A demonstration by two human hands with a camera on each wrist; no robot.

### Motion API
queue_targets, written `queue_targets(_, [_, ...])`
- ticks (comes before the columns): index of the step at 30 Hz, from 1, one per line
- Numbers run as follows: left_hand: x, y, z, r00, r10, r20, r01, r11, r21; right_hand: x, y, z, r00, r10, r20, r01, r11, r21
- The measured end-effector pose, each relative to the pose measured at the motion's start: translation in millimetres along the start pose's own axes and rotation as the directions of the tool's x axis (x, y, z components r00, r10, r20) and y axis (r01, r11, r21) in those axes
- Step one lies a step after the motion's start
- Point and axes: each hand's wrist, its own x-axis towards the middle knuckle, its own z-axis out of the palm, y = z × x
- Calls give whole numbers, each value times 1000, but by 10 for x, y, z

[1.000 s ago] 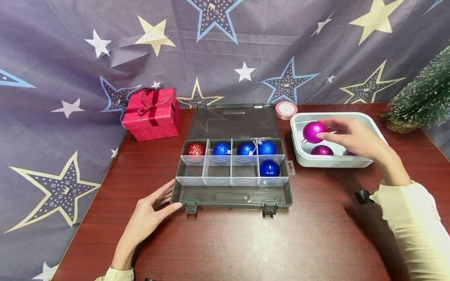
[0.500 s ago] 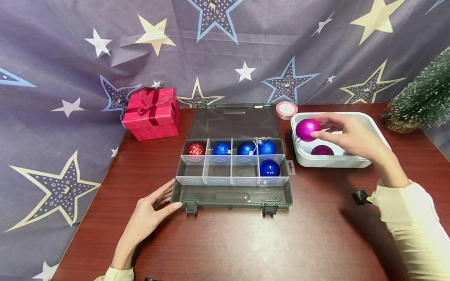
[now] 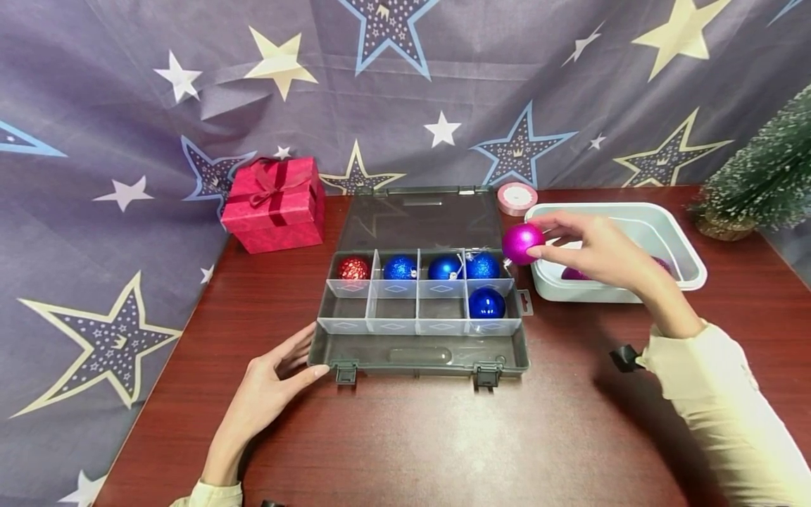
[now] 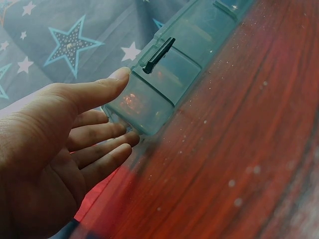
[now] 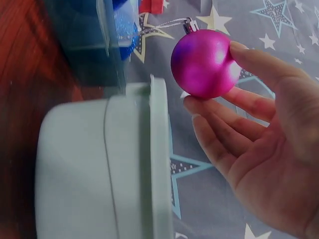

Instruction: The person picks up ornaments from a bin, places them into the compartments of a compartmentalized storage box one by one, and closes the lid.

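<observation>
A magenta ball ornament [image 3: 523,243] is pinched between the thumb and fingers of my right hand [image 3: 598,255], above the gap between the divided box and the white tub. The right wrist view shows the ball [image 5: 205,63] with its silver cap and string. My left hand [image 3: 261,394] touches the front left corner of the grey see-through box [image 3: 418,352], fingers nearly straight; in the left wrist view its thumb lies by the box [image 4: 182,74]. In the box's back row sit a red ball [image 3: 353,269] and several blue ones [image 3: 400,268]; another blue ball [image 3: 486,304] sits front right.
The white tub [image 3: 608,292] on the right holds purple balls [image 3: 573,274], partly hidden by my right hand. Behind are a pink ribbon roll [image 3: 517,198] and the box's raised lid [image 3: 421,222]. A red gift box [image 3: 274,211] stands back left, a small frosted tree [image 3: 760,162] far right.
My right hand has moved left with the magenta ball, from over the tub to beside the divided box's back right corner. My left hand has stayed in place.
</observation>
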Motion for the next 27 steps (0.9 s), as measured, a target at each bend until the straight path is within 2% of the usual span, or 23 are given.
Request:
queue_targets(3, [3, 3, 0, 1000, 1, -1, -1, 1000, 0, 31, -27, 67, 1000, -7, 9, 7, 1000, -2])
queue_targets(7, [5, 7, -4, 1000, 1, -4, -1, 1000, 7, 98, -44, 184, 997, -64, 31, 64, 998, -4])
queue_targets(16, [-10, 8, -6, 1000, -10, -9, 10, 999, 33, 226, -135, 391, 989, -130, 66, 123, 988, 97])
queue_targets(21, [-9, 17, -6, 1000, -12, -7, 12, 999, 40, 255, -185, 487, 984, -145, 102, 129, 980, 149])
queue_targets(27, [-5, 13, -5, 1000, -9, -8, 10, 999, 44, 280, -228, 584, 977, -156, 144, 133, 978, 160])
